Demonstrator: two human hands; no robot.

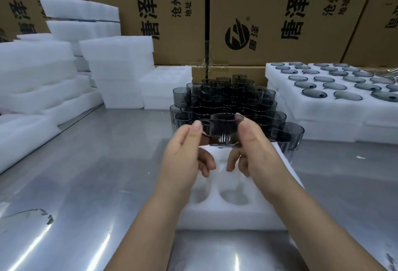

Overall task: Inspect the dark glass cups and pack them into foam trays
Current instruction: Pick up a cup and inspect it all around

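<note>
The left hand (pixel 183 154), right hand (pixel 256 150) and held cup (pixel 224 129) cover much of the foam tray (pixel 232 214) at lower centre, hiding its far pockets. The cardboard boxes (pixel 269 12) lose their print at the top edge. The massed dark cups (pixel 226 98) at centre overlap too much to count.

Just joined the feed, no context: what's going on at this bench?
A person holds one dark glass cup between the left hand and right hand, raised above a foam tray whose visible pockets are empty. Behind it a pile of loose cups stands on the metal table. Filled trays sit to the right, spare foam to the left.
</note>
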